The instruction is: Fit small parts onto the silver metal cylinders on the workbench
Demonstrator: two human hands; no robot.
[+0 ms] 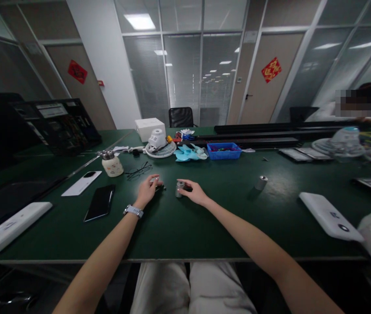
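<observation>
My left hand (pixel 148 189), a watch on its wrist, rests on the green table (pixel 178 226) with its fingers curled over a small dark and silver object (pixel 158 187) that I cannot name. Beside it, my right hand (pixel 194 192) grips a small silver cylinder (pixel 179 189) standing on the table. A second silver cylinder (pixel 260 182) lies apart, farther right.
A black phone (pixel 100 202) and a white phone (pixel 81 182) lie at left, near a cream jar (pixel 112 165) and glasses (pixel 138 170). Behind stand a white fan (pixel 158 144), blue fan blades (pixel 189 153) and a blue tray (pixel 224 151). White devices (pixel 331 216) flank both sides. Another person sits at far right.
</observation>
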